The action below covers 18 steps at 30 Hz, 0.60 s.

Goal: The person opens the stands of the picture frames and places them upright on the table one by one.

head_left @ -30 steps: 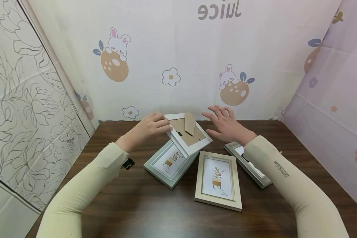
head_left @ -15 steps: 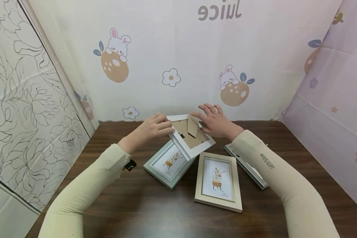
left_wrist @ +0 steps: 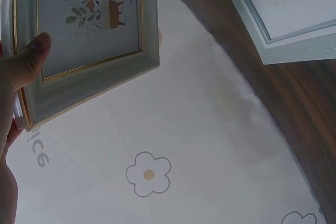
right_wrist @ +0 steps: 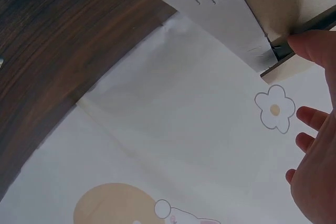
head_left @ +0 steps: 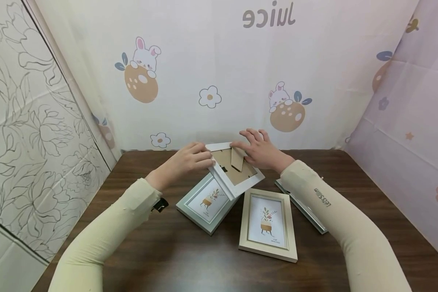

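My left hand (head_left: 191, 160) grips the left side of a white picture frame (head_left: 245, 185), raised and tilted with its brown backing board (head_left: 224, 162) toward me. In the left wrist view, my thumb (left_wrist: 34, 51) lies on the front of this frame (left_wrist: 97, 85), which has gold trim and a plant print. On the back, a brown easel stand (head_left: 237, 160) is swung out. My right hand (head_left: 260, 151) has thumb and index finger at that stand, seemingly pinching it; the index finger is hidden in the right wrist view. The other fingers (right_wrist: 311, 117) are spread away from the frame.
Below the held frame, a pale green picture frame (head_left: 195, 204) lies face up, partly covered by it. A cream picture frame (head_left: 243, 229) lies beside it. Farther right, a silver frame (head_left: 308, 214) is mostly behind my right sleeve. A patterned curtain (head_left: 219, 73) hangs behind the dark wooden table (head_left: 160, 259).
My right hand has moved left from beside the frame onto its stand. The held frame has shifted slightly right and down, still in my left hand.
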Each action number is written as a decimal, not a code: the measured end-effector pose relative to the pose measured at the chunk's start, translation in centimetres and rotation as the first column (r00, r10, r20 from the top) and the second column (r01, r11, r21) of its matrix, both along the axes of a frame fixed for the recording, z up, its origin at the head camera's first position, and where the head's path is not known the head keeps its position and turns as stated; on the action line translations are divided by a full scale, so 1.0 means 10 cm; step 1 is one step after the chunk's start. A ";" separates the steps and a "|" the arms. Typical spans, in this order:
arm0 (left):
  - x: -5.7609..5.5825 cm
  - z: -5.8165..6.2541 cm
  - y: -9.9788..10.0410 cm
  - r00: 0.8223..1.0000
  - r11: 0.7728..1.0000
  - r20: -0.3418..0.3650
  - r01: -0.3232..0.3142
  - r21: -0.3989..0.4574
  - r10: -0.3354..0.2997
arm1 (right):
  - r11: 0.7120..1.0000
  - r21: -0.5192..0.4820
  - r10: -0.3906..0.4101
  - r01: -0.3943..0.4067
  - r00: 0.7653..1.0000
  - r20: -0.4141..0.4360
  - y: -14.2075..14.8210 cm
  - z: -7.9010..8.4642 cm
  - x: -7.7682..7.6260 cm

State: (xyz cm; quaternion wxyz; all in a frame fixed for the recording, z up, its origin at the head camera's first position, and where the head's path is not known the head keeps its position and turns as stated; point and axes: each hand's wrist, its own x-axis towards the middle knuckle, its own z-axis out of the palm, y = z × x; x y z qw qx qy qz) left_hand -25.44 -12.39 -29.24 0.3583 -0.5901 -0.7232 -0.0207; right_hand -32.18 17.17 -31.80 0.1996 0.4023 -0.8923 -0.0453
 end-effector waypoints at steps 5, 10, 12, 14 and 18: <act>0.00 0.00 -0.01 1.000 1.000 0.009 -0.003 0.002 0.003 | 1.000 -0.016 0.007 -0.007 1.000 -0.017 0.00 0.00 0.01; 0.00 -0.01 -0.01 1.000 1.000 0.001 -0.009 -0.010 0.009 | 1.000 -0.001 -0.009 0.009 1.000 -0.030 0.01 0.02 0.02; 0.00 -0.01 -0.01 1.000 1.000 0.001 -0.006 -0.008 0.006 | 1.000 0.001 -0.019 0.019 0.999 -0.031 0.02 0.03 0.03; -0.01 -0.01 -0.01 1.000 1.000 0.002 -0.004 -0.005 0.004 | 1.000 -0.007 -0.025 0.024 0.999 -0.035 0.02 0.05 0.04; -0.01 -0.01 -0.01 1.000 1.000 0.011 0.000 0.000 0.000 | 0.999 -0.031 -0.035 0.034 0.998 -0.054 0.05 0.08 0.04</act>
